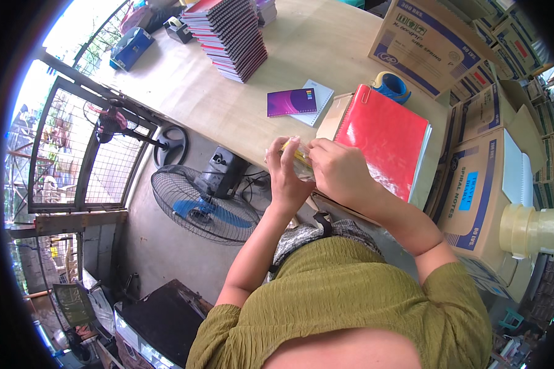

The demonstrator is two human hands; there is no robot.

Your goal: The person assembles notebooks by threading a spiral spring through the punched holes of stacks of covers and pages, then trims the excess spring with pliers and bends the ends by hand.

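- A small clear packet with yellow contents [300, 158] is held in the air just off the near edge of the wooden worktop [228, 92], between both hands.
- The left hand [284, 175] is closed around the packet from below, fingers curled up its side.
- The right hand [337, 169] is closed on the packet's top, fingertips pinched at its upper edge.
- A red spiral notebook [385, 138] is seen just beside the right hand, at the worktop's near edge.
- A purple notepad [291, 102] lies on a pale notebook farther in.
- A blue tape roll [391, 85] sits behind the red notebook.
- A tall stack of notebooks [228, 37] stands toward the far edge.
- Cardboard boxes [480, 178] are stacked at the right end.
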